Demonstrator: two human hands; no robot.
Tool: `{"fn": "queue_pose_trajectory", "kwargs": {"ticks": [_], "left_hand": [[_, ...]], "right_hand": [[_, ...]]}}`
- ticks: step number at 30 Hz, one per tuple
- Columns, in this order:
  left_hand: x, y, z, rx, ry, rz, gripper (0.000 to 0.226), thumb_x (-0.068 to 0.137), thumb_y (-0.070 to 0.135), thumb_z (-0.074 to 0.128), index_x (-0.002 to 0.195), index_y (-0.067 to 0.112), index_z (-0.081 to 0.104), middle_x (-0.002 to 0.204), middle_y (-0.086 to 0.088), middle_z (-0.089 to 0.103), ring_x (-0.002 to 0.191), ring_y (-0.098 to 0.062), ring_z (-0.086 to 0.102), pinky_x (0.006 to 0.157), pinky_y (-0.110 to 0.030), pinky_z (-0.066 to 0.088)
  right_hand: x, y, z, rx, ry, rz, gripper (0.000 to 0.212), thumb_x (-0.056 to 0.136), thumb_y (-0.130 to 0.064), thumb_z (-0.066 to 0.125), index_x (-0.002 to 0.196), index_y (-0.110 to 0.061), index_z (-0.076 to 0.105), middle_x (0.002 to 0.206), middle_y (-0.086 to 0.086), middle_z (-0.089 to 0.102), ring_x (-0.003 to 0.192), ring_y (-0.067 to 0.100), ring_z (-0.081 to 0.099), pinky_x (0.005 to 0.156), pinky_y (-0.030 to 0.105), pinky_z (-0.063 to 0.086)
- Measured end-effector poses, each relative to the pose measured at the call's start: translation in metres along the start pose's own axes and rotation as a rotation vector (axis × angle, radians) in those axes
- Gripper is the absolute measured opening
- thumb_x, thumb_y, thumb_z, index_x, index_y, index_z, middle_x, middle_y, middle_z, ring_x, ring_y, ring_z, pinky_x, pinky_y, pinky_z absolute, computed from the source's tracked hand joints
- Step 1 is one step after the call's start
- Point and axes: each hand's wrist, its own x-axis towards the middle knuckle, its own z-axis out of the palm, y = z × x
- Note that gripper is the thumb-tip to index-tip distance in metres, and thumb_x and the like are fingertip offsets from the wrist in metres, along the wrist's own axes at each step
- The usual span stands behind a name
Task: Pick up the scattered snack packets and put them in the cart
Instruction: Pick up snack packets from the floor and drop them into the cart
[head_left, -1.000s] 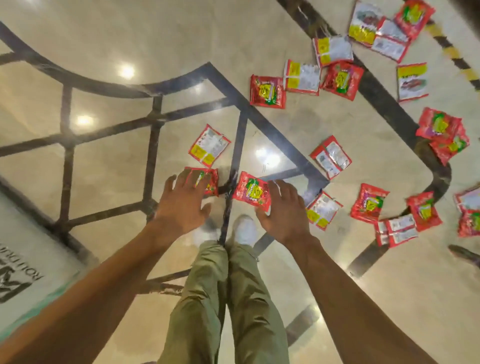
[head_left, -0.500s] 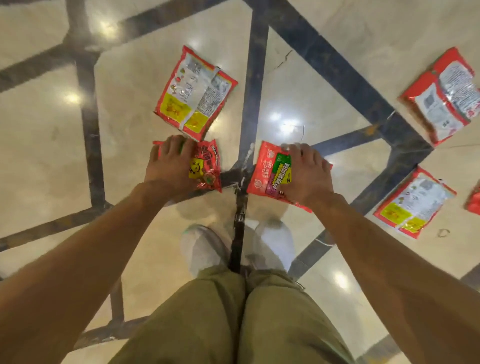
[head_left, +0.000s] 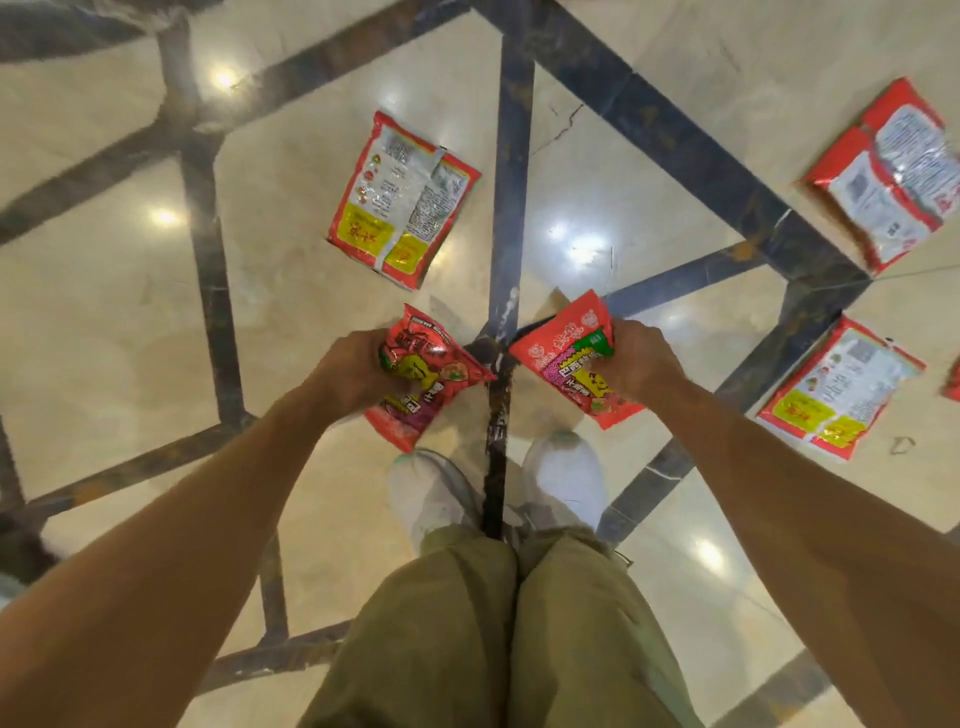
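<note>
My left hand (head_left: 347, 370) grips a red snack packet (head_left: 423, 376), lifted off the floor and tilted. My right hand (head_left: 635, 364) grips a second red packet (head_left: 563, 358), also raised. Another packet (head_left: 401, 200) lies back side up on the floor just beyond my hands. Two more packets lie to the right, one at the far right (head_left: 889, 174) and one nearer (head_left: 839, 389). No cart is in view.
The floor is glossy beige marble with dark inlaid bands (head_left: 670, 140) crossing under my hands. My white shoes (head_left: 566, 473) and olive trousers (head_left: 498, 634) fill the lower middle. A red packet corner (head_left: 954, 379) shows at the right edge.
Both hands went from pressing flat on the two red packets to curling round them and lifting them off the floor. The camera has dropped closer to the floor.
</note>
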Motion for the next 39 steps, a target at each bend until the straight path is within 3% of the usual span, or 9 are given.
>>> {"fn": "queue_pose_trajectory", "kwargs": {"ticks": [4,8,13,19,23,27,31,36,39], "left_hand": [[-0.071,0.016,-0.017,-0.423,-0.036,0.055,0.056,0.063,0.034,0.096,0.114,0.027,0.076,0.109,-0.005,0.080,0.103,-0.030,0.076,0.096,-0.052,0.058],[-0.177,0.070,-0.043,-0.592,-0.008,0.093,0.034,0.085,0.001,0.080,0.113,0.019,0.073,0.099,0.000,0.081,0.089,-0.017,0.078,0.076,-0.031,0.063],[-0.330,0.145,-0.092,-0.683,-0.046,0.113,0.043,0.085,0.002,0.079,0.127,0.009,0.069,0.116,-0.014,0.077,0.105,-0.031,0.075,0.092,-0.045,0.060],[-0.511,0.232,-0.145,-0.645,-0.089,0.201,0.049,0.078,0.014,0.089,0.123,0.014,0.072,0.114,-0.017,0.077,0.098,-0.037,0.077,0.081,-0.047,0.063],[-0.615,0.278,-0.162,-0.597,-0.110,0.310,0.033,0.089,0.002,0.076,0.120,0.013,0.071,0.099,-0.008,0.081,0.079,-0.023,0.079,0.058,-0.029,0.060],[-0.689,0.316,-0.157,-0.485,-0.122,0.393,0.032,0.090,0.011,0.078,0.118,0.023,0.068,0.101,-0.002,0.081,0.084,-0.021,0.079,0.059,-0.029,0.062],[-0.736,0.361,-0.132,-0.416,-0.170,0.456,0.036,0.088,0.008,0.079,0.121,0.017,0.068,0.103,-0.005,0.081,0.085,-0.024,0.079,0.059,-0.032,0.062],[-0.776,0.420,-0.074,-0.298,-0.249,0.549,0.036,0.090,0.009,0.077,0.123,0.017,0.068,0.112,-0.009,0.079,0.095,-0.029,0.077,0.084,-0.048,0.063],[-0.797,0.461,-0.022,-0.248,-0.287,0.598,0.033,0.091,0.010,0.075,0.123,0.016,0.069,0.111,-0.010,0.079,0.099,-0.031,0.077,0.090,-0.047,0.061]], "right_hand": [[-0.071,-0.002,-0.028,0.299,0.104,0.088,0.032,0.092,-0.021,0.075,0.122,-0.014,0.070,0.121,0.013,0.075,0.113,0.035,0.069,0.100,0.042,0.052],[-0.186,-0.009,-0.073,0.760,0.184,0.161,0.038,0.082,-0.027,0.087,0.117,-0.021,0.072,0.114,0.003,0.079,0.100,0.024,0.075,0.097,0.048,0.058],[-0.368,-0.029,-0.148,1.144,0.264,0.189,0.036,0.084,-0.015,0.086,0.118,-0.016,0.074,0.107,-0.001,0.080,0.092,0.020,0.079,0.091,0.044,0.061],[-0.574,-0.049,-0.224,1.334,0.420,0.184,0.026,0.087,-0.008,0.081,0.110,-0.019,0.074,0.100,-0.002,0.082,0.090,0.021,0.079,0.084,0.039,0.064],[-0.689,-0.048,-0.247,1.404,0.541,0.162,0.022,0.089,-0.009,0.080,0.105,-0.022,0.073,0.091,-0.009,0.081,0.083,0.013,0.079,0.066,0.020,0.061],[-0.779,-0.032,-0.251,1.482,0.665,0.179,0.022,0.089,-0.012,0.081,0.104,-0.025,0.073,0.096,-0.003,0.082,0.088,0.021,0.079,0.079,0.037,0.064],[-0.846,0.001,-0.247,1.580,0.809,0.181,0.023,0.088,-0.014,0.081,0.109,-0.020,0.072,0.100,0.000,0.081,0.091,0.024,0.079,0.087,0.045,0.062],[-0.907,0.057,-0.238,1.733,1.008,0.196,0.024,0.087,-0.005,0.081,0.107,-0.015,0.073,0.095,0.005,0.081,0.085,0.027,0.079,0.077,0.041,0.065],[-0.938,0.099,-0.232,1.808,1.086,0.191,0.024,0.087,-0.006,0.081,0.108,-0.013,0.072,0.097,0.009,0.081,0.088,0.032,0.079,0.076,0.043,0.065]]}}
